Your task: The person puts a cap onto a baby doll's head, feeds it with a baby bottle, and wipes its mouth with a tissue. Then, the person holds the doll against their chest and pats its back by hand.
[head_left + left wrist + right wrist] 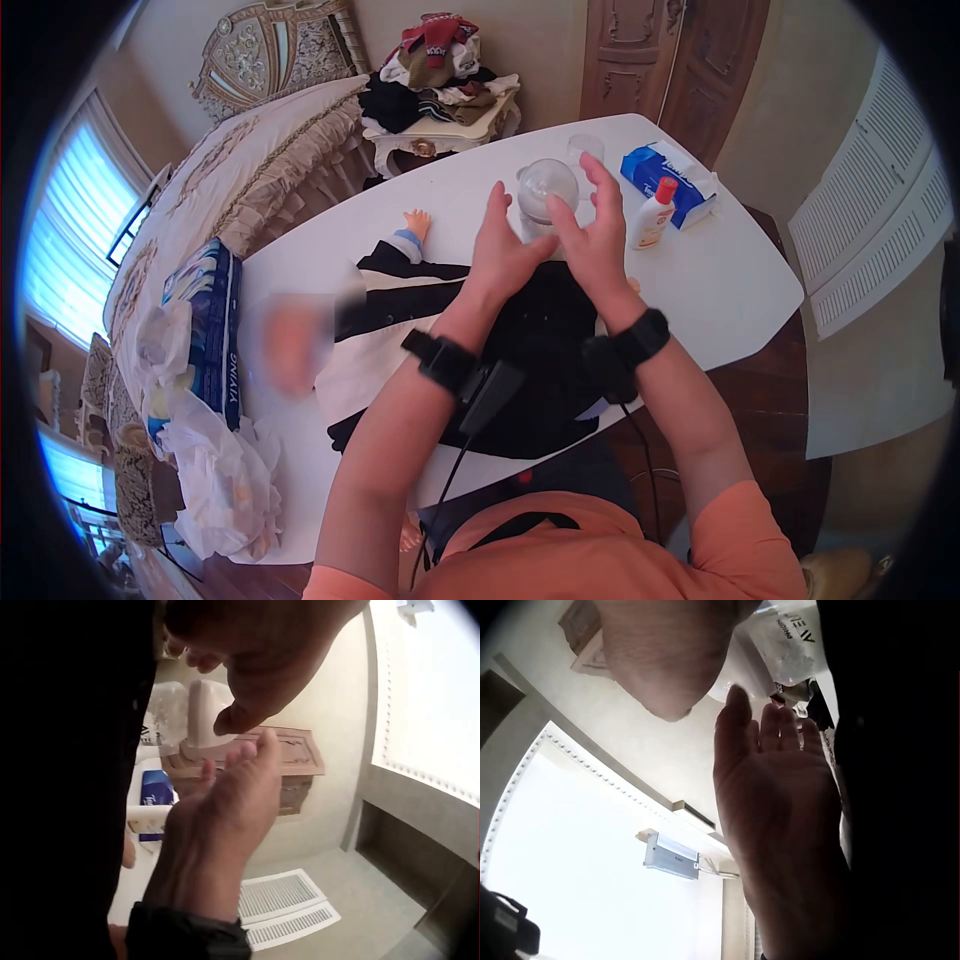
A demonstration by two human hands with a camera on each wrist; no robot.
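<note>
A clear baby bottle with a domed cap stands upright between the two hands, its lower part partly hidden by them. Dark lettering shows on the bottle in the right wrist view. My left hand is on its left side, fingers extended and thumb pointing inward. On the other side, my right hand has its fingers raised and spread, with its thumb overlapping the bottle in the head view. Neither hand's fingers curl round it. Below the hands lies black and cream clothing on a small figure with a little hand.
Behind the bottle is a clear cup-like piece. A red-capped white bottle and a blue tissue pack are to the right on the white table. A dark blue package and white plastic bag lie left.
</note>
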